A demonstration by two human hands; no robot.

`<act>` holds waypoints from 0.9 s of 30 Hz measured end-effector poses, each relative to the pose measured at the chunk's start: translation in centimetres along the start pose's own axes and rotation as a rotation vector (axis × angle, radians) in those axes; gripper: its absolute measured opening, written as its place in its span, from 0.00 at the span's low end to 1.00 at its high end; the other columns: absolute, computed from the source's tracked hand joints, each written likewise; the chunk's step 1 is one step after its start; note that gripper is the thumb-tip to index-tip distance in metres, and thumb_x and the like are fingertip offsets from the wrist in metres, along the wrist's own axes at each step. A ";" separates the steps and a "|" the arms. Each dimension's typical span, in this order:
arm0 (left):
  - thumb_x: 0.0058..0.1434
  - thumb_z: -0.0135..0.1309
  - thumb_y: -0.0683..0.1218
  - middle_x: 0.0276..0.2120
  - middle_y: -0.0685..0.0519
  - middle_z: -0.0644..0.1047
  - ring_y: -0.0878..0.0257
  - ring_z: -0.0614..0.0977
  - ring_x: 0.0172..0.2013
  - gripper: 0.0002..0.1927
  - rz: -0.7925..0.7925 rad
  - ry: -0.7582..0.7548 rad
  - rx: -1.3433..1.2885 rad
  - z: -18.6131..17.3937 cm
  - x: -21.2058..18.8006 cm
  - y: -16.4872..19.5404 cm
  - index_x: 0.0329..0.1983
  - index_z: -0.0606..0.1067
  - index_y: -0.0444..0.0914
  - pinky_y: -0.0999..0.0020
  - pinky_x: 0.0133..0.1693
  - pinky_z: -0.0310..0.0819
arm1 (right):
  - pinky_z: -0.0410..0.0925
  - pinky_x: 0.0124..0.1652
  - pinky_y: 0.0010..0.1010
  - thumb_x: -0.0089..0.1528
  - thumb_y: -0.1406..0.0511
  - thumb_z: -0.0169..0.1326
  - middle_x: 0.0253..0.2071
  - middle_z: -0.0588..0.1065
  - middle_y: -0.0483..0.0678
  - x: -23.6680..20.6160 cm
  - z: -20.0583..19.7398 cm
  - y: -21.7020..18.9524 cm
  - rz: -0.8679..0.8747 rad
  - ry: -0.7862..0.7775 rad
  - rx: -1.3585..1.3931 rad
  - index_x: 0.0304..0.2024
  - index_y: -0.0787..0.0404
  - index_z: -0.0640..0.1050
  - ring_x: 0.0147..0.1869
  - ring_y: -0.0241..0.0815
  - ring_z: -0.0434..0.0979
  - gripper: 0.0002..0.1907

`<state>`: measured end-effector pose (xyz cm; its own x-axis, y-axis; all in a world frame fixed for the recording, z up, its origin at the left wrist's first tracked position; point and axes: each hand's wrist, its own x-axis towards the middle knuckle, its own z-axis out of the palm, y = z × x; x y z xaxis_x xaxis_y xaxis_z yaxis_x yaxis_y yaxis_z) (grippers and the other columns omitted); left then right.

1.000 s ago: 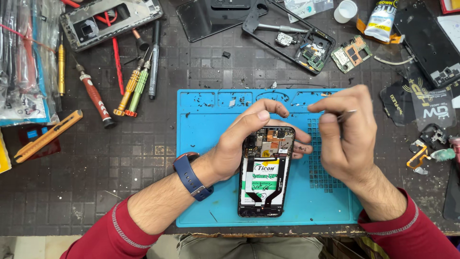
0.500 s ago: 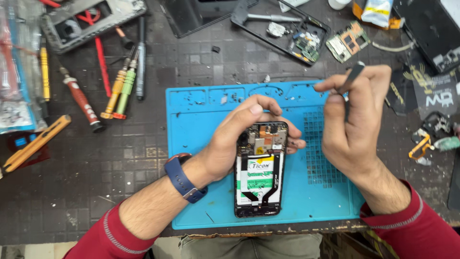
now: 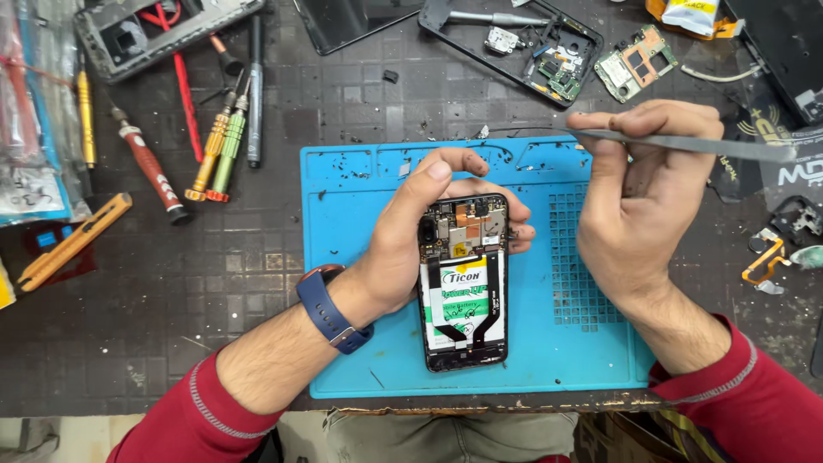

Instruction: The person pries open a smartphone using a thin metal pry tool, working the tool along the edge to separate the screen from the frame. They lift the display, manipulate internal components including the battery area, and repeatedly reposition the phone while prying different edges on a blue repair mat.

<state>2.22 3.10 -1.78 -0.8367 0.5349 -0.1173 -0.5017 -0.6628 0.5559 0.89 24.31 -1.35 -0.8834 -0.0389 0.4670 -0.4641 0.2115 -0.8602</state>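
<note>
Left hand is clasping an opened black smartphone on the blue silicone mat; right hand, raised, is pinching thin grey metal tweezers.

Right hand lifted tweezers off phone.

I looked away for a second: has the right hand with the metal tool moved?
Yes. The right hand has lifted its tweezers off the opened phone, moving up and toward the blue mat's far right edge. The left hand holds the phone.
</note>
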 end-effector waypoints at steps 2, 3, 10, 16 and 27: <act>0.76 0.40 0.57 0.48 0.33 0.77 0.44 0.82 0.50 0.22 0.012 -0.005 0.029 -0.1 0.0 0.0 0.58 0.61 0.35 0.47 0.57 0.78 | 0.75 0.60 0.33 0.75 0.83 0.41 0.54 0.61 0.49 0.0 0.0 0.4 0.067 0.002 0.028 0.55 0.65 0.56 0.61 0.45 0.78 0.14; 0.76 0.41 0.57 0.48 0.33 0.77 0.43 0.82 0.50 0.21 0.018 -0.009 0.040 -0.2 0.1 -0.1 0.58 0.61 0.35 0.47 0.57 0.78 | 0.75 0.61 0.35 0.75 0.83 0.41 0.54 0.61 0.49 0.1 0.0 0.6 0.111 0.004 0.053 0.55 0.65 0.56 0.62 0.45 0.78 0.15; 0.76 0.41 0.57 0.49 0.33 0.77 0.45 0.83 0.50 0.21 0.029 0.008 0.068 -0.6 -0.1 -0.3 0.57 0.63 0.35 0.48 0.56 0.79 | 0.75 0.62 0.40 0.70 0.83 0.46 0.55 0.61 0.50 0.9 0.2 0.7 0.263 -0.003 0.228 0.55 0.62 0.56 0.62 0.46 0.78 0.19; 0.76 0.41 0.58 0.49 0.38 0.76 0.48 0.82 0.50 0.21 0.011 -0.027 0.019 -0.9 0.0 -0.5 0.56 0.66 0.35 0.47 0.55 0.80 | 0.74 0.62 0.40 0.70 0.83 0.46 0.54 0.61 0.50 1.0 0.1 0.8 0.274 -0.022 0.203 0.55 0.62 0.56 0.62 0.46 0.78 0.19; 0.70 0.44 0.64 0.52 0.47 0.66 0.60 0.74 0.51 0.33 0.067 -0.131 0.237 -0.4 -0.8 0.0 0.64 0.63 0.35 0.57 0.57 0.76 | 0.74 0.63 0.41 0.74 0.84 0.45 0.53 0.62 0.50 0.2 -0.4 1.6 0.128 -0.067 0.225 0.57 0.63 0.57 0.57 0.42 0.75 0.18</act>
<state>2.84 2.49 -2.01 -0.8228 0.5678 0.0252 -0.3680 -0.5660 0.7377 0.03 25.06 -2.60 -0.9347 -0.0916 0.3435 -0.3446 -0.0035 -0.9387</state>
